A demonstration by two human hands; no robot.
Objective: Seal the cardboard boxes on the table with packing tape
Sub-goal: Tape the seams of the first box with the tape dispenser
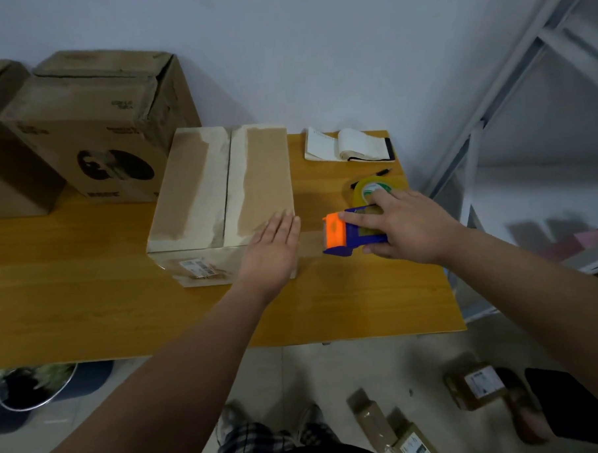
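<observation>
A closed cardboard box (200, 196) stands on the wooden table (88, 297), its top flaps meeting in a middle seam with old tape marks beside it. My left hand (274, 251) lies flat with straight fingers on the box's near right corner. My right hand (403, 225) grips a blue and orange tape dispenser (342, 234) just right of the box. A strip of clear tape (310, 243) runs from the dispenser to the box's right side. The tape roll (368, 187) shows behind my fingers.
Two larger cardboard boxes (91, 132) stand at the back left. An open notebook (349, 147) and a pen (379, 174) lie at the table's far right. A metal rack (525, 96) rises to the right. Small parcels (476, 384) lie on the floor.
</observation>
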